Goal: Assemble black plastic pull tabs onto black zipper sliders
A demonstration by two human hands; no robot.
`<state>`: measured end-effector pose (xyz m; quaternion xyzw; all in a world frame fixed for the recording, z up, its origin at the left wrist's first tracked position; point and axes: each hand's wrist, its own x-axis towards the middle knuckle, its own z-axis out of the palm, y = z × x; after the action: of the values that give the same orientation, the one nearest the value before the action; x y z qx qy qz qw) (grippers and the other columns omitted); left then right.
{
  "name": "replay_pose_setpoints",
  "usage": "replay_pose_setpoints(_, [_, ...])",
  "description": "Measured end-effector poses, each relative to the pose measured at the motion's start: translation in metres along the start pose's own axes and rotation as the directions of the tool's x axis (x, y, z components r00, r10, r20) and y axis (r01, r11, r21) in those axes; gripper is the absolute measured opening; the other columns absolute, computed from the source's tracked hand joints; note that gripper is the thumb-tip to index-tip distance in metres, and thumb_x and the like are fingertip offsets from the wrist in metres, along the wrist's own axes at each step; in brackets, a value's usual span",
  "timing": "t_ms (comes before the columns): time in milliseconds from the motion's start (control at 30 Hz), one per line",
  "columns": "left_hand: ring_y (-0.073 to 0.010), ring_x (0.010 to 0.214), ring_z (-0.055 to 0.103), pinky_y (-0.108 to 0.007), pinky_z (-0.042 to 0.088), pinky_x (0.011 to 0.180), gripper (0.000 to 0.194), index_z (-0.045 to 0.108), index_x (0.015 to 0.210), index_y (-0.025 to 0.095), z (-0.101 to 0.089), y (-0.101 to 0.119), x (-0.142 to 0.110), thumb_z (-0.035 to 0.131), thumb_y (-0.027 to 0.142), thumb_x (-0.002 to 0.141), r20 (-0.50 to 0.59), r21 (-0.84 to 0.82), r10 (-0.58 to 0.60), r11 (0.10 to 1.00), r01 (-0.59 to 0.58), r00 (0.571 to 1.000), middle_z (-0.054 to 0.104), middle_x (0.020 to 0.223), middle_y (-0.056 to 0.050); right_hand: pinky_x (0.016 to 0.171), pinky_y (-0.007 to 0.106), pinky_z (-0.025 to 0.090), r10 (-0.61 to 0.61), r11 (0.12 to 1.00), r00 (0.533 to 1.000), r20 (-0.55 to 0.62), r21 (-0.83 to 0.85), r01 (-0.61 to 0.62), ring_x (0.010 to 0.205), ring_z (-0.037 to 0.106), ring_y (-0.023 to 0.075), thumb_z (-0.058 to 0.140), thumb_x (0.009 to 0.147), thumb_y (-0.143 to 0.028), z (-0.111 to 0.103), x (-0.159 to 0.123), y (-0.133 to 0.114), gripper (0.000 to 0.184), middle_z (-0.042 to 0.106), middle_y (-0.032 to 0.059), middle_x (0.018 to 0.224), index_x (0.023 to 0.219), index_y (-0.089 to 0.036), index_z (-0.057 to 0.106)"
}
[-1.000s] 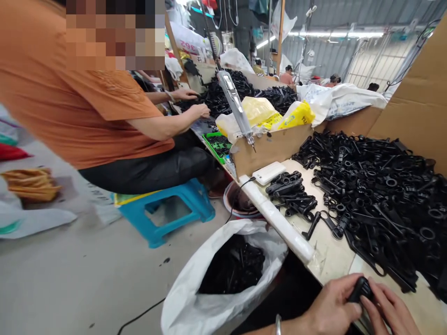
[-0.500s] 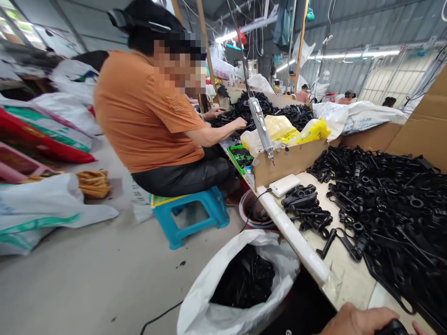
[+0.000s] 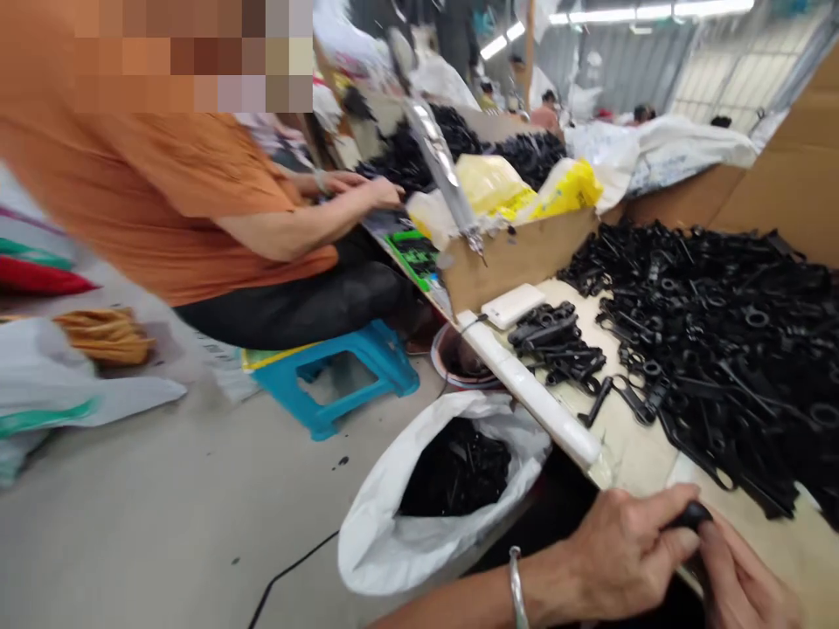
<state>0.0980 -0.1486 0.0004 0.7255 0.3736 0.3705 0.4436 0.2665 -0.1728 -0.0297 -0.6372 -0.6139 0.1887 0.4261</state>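
Low on the right, my left hand (image 3: 622, 555), with a bracelet on its wrist, pinches a small black plastic part (image 3: 693, 515) between thumb and forefinger. My right hand (image 3: 747, 581) closes on the same part from the other side. Fingers cover most of the part, so only its rounded dark end shows. Beyond my hands, a large heap of black plastic parts (image 3: 734, 332) with ring-shaped ends spreads over the table (image 3: 603, 301). A smaller pile of such parts (image 3: 557, 341) lies nearer the table's left edge.
An open white sack (image 3: 373, 524) holding black pieces stands on the floor beside the table. A cardboard divider (image 3: 524, 258), a white power bank-like box (image 3: 513, 306) and a hanging electric screwdriver (image 3: 442, 166) are ahead. A co-worker in an orange shirt (image 3: 163, 201) sits on a blue stool (image 3: 341, 376).
The view has shifted down and left-hand surroundings appear closer. Both my hands have come up farther into view with the black part between them.
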Motion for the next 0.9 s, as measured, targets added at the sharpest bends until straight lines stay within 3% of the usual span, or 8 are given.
replay_pose_setpoints(100, [-0.0131, 0.052, 0.058, -0.021, 0.044, 0.051, 0.042, 0.055, 0.133, 0.010, -0.017, 0.000, -0.003, 0.041, 0.024, 0.096, -0.038, 0.244, 0.157, 0.959, -0.144, 0.987, 0.066, 0.066, -0.002, 0.082, 0.041, 0.064, 0.166, 0.981, 0.984, 0.066, 0.091, -0.171, 0.098, 0.073, 0.0312, 0.061, 0.085, -0.058, 0.003, -0.003, -0.015, 0.045, 0.077, 0.0096, 0.106, 0.104, -0.021, 0.078])
replay_pose_setpoints(167, [-0.0153, 0.056, 0.062, -0.024, 0.048, 0.055, 0.042, 0.052, 0.135, 0.008, -0.037, -0.005, -0.001, 0.039, 0.019, 0.097, -0.087, 0.514, 0.310, 0.828, -0.223, 0.947, 0.069, 0.070, -0.004, 0.086, 0.042, 0.062, 0.263, 0.927, 0.951, 0.165, 0.231, -0.297, 0.096, 0.074, 0.0288, 0.065, 0.084, -0.055, 0.006, 0.003, -0.024, 0.047, 0.076, 0.0106, 0.109, 0.113, -0.020, 0.075])
replay_pose_setpoints(300, [-0.0200, 0.080, 0.070, -0.034, 0.054, 0.079, 0.038, 0.058, 0.131, 0.010, -0.093, -0.021, 0.016, 0.039, 0.015, 0.098, -0.269, 0.828, 0.424, 0.560, -0.017, 0.865, 0.075, 0.094, -0.011, 0.081, 0.040, 0.063, 0.311, 0.879, 0.925, 0.220, 0.302, -0.368, 0.082, 0.075, 0.0236, 0.062, 0.087, -0.053, 0.000, 0.012, -0.028, 0.050, 0.077, 0.0118, 0.101, 0.121, -0.016, 0.069])
replay_pose_setpoints(400, [-0.0276, 0.115, 0.065, -0.050, 0.043, 0.105, 0.038, 0.059, 0.132, 0.012, -0.132, -0.032, 0.036, 0.037, 0.022, 0.102, -0.383, 0.860, 0.387, 0.481, 0.170, 0.839, 0.072, 0.118, -0.016, 0.078, 0.039, 0.063, 0.199, 0.969, 0.959, 0.203, 0.109, -0.224, 0.080, 0.074, 0.0225, 0.060, 0.091, -0.050, -0.008, 0.025, -0.025, 0.042, 0.077, 0.0106, 0.099, 0.115, -0.017, 0.071])
replay_pose_setpoints(500, [-0.0315, 0.128, 0.057, -0.060, 0.031, 0.112, 0.040, 0.057, 0.134, 0.015, -0.155, -0.043, 0.052, 0.034, 0.023, 0.102, -0.441, 0.845, 0.302, 0.457, 0.278, 0.845, 0.068, 0.127, -0.017, 0.087, 0.041, 0.058, -0.092, 0.980, 0.973, 0.212, -0.156, 0.127, 0.091, 0.072, 0.0237, 0.056, 0.094, -0.042, -0.009, 0.055, -0.031, 0.032, 0.076, 0.0086, 0.107, 0.112, -0.020, 0.072])
replay_pose_setpoints(633, [-0.0346, 0.131, 0.053, -0.070, 0.021, 0.111, 0.039, 0.056, 0.133, 0.021, -0.166, -0.053, 0.060, 0.032, 0.023, 0.102, -0.428, 0.836, 0.223, 0.465, 0.290, 0.876, 0.066, 0.130, -0.015, 0.085, 0.040, 0.052, -0.310, 0.781, 0.891, 0.332, -0.446, 0.437, 0.096, 0.065, 0.0249, 0.048, 0.099, -0.025, 0.004, 0.114, -0.054, 0.027, 0.074, 0.0085, 0.109, 0.112, -0.018, 0.070])
replay_pose_setpoints(800, [-0.0307, 0.131, 0.053, -0.063, 0.024, 0.114, 0.035, 0.057, 0.128, 0.019, -0.150, -0.045, 0.051, 0.035, 0.024, 0.102, -0.474, 0.816, 0.306, 0.504, 0.282, 0.825, 0.067, 0.128, -0.013, 0.071, 0.035, 0.042, -0.254, 0.486, 0.833, 0.491, -0.680, 0.549, 0.098, 0.056, 0.0261, 0.047, 0.099, -0.021, 0.043, 0.174, -0.075, 0.024, 0.071, 0.0096, 0.103, 0.099, -0.018, 0.070])
replay_pose_setpoints(900, [-0.0263, 0.121, 0.058, -0.056, 0.026, 0.115, 0.028, 0.063, 0.118, 0.017, -0.120, -0.033, 0.048, 0.042, 0.022, 0.101, -0.316, 0.857, 0.360, 0.506, 0.100, 0.878, 0.071, 0.118, -0.010, 0.074, 0.037, 0.038, -0.217, 0.392, 0.808, 0.547, -0.709, 0.586, 0.101, 0.054, 0.0283, 0.050, 0.097, -0.019, 0.067, 0.189, -0.073, 0.020, 0.069, 0.0132, 0.101, 0.095, -0.015, 0.070])
